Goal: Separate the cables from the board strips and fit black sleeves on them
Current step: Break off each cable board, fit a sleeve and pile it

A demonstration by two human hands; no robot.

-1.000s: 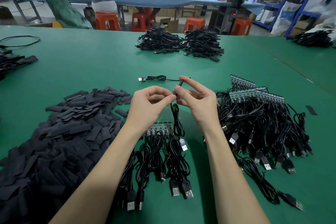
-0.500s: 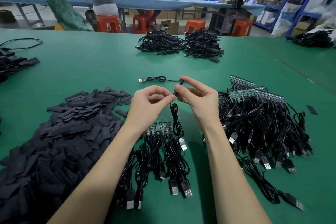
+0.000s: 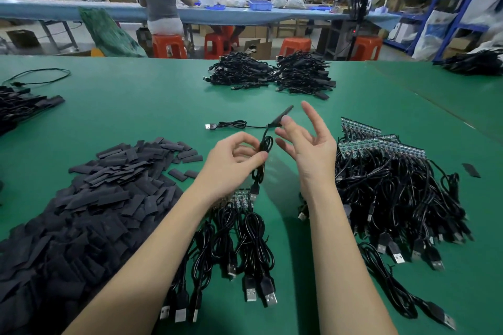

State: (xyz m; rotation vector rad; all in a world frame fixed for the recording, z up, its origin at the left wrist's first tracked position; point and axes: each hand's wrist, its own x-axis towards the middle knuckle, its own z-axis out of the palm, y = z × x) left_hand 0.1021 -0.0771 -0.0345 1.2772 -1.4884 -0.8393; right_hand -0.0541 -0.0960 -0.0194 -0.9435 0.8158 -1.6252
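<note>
The left hand (image 3: 234,163) is pinching a coiled black cable (image 3: 262,155) above the green table (image 3: 136,111), its sleeved end (image 3: 280,117) sticking up beside the right hand (image 3: 310,152), whose fingers are spreading loosely. A heap of black sleeves (image 3: 95,198) is lying to the left, board strips (image 3: 381,144) with attached cables to the right, and a finished cable (image 3: 231,124) is lying just beyond the hands.

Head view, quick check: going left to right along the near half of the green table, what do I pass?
Pile of black sleeves → short board strip with cables → heap of board strips with cables → lone black sleeve.
</note>
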